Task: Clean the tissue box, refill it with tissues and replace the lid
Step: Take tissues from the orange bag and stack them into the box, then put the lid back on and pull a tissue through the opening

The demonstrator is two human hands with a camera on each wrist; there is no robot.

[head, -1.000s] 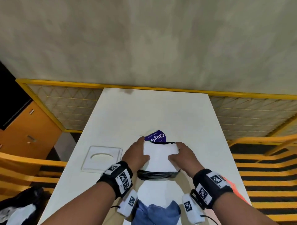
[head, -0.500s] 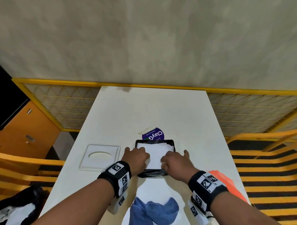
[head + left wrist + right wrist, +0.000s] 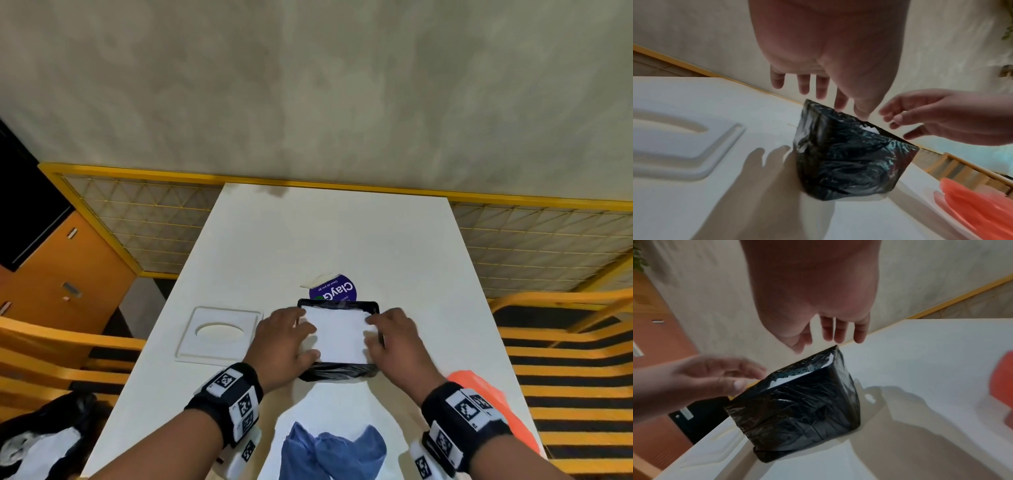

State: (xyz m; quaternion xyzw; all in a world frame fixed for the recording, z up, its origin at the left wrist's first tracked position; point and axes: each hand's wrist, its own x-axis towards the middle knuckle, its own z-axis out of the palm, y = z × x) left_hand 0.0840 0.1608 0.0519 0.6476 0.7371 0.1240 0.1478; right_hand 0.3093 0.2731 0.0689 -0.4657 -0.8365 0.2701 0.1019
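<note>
White table bears a black-wrapped tissue box at its near centre, filled with white tissues, white lid lying just left of it; left hand and right hand, fingers loosely spread and gripping nothing, hover over the box's opening.

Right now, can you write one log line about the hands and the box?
step: refill | tissues: in tissue box | left hand: open | right hand: open | lid: off
</note>
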